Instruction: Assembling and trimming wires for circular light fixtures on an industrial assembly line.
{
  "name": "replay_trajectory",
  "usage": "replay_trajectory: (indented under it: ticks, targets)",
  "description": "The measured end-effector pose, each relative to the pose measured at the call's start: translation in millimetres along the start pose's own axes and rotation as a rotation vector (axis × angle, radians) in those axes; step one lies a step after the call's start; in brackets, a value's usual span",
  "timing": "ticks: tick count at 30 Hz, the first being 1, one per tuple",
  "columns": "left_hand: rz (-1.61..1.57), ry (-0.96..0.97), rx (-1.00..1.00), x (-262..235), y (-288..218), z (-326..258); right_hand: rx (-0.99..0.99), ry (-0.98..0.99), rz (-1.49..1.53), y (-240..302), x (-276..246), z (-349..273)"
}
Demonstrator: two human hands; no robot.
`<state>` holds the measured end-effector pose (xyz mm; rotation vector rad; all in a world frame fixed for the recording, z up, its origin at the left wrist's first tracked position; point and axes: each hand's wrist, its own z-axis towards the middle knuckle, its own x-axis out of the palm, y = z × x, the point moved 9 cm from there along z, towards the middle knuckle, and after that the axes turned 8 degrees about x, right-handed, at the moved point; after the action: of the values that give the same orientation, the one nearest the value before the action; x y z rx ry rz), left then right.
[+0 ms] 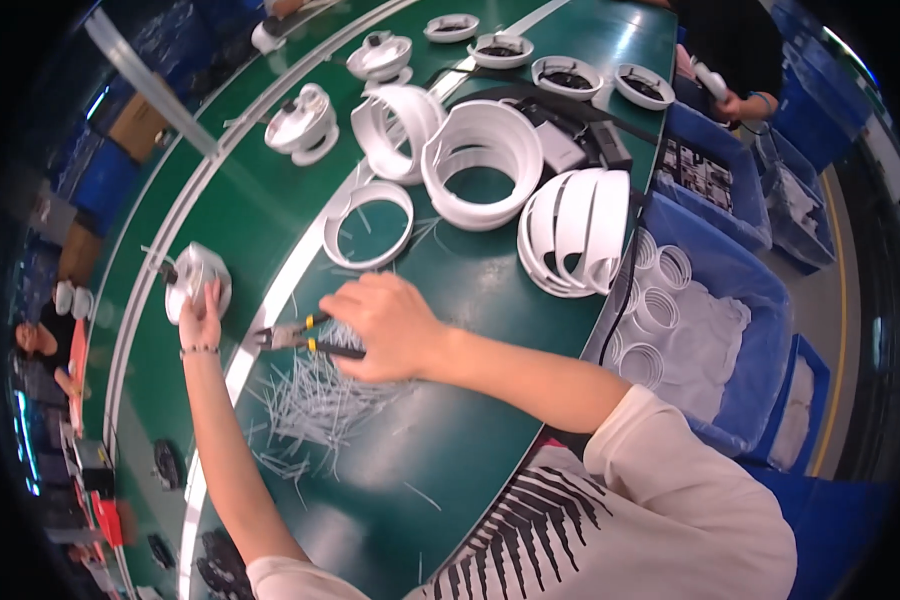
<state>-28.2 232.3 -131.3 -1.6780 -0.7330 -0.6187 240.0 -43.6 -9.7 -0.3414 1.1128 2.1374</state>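
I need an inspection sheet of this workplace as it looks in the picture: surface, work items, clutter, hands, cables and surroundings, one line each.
Surface: green table, curved by the lens, with a pale strip along it.
Job's things: silver lamp housing at the left; pliers with black and yellow handles.
Clutter: heap of thin white offcuts; white plastic rings loose and stacked; more housings further up.
Hands: left hand grips the lamp housing; right hand grips the pliers.
Cables: black cable hangs over the right table edge.
Surroundings: blue bins with white rings at the right; another person's hand at the top right.
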Motion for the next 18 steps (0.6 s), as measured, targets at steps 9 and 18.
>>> replay_trajectory:
  ticks: [9, 18]
  targets:
    - [1.188, 0.418, 0.610, 122, -1, -278, -0.110, -0.083, -0.147, -13, -20, 13]
    - [2.168, 0.766, 0.444, 14, 117, -454, 0.011, 0.055, 0.108, 22, -22, 11]
